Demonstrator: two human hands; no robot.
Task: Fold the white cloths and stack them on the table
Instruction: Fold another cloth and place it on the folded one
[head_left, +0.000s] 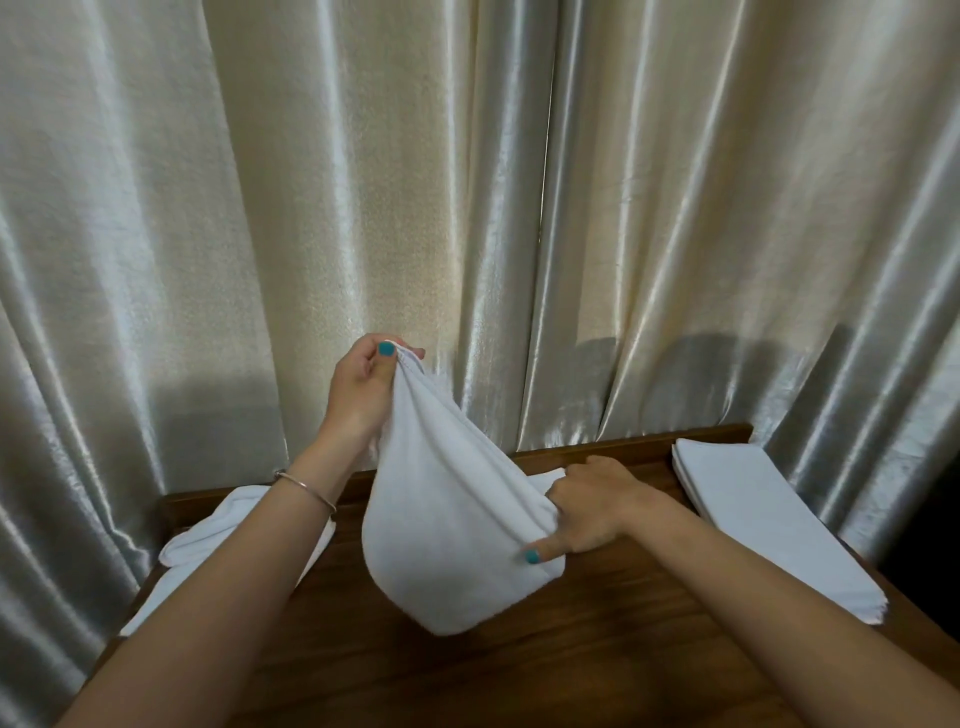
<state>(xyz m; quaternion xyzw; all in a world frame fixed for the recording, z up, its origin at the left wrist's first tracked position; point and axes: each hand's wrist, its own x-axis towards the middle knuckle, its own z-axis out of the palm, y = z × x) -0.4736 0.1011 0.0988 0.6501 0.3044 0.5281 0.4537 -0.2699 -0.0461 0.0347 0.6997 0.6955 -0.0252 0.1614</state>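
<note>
A white cloth (452, 519) hangs in the air above the dark wooden table (597, 649), sagging in a rounded pouch. My left hand (363, 384) is raised and pinches its top corner. My right hand (592, 509) is lower and grips the cloth's right edge, thumb pressed against the fabric. A neat stack of folded white cloths (769, 525) lies on the table's right side. Loose, unfolded white cloths (208, 551) lie on the left side, partly hidden behind my left forearm.
Shiny cream curtains (467, 182) hang right behind the table and close around both of its sides. The table's raised back rim (623, 447) runs along the curtain. Bare wood shows in the middle, below the held cloth.
</note>
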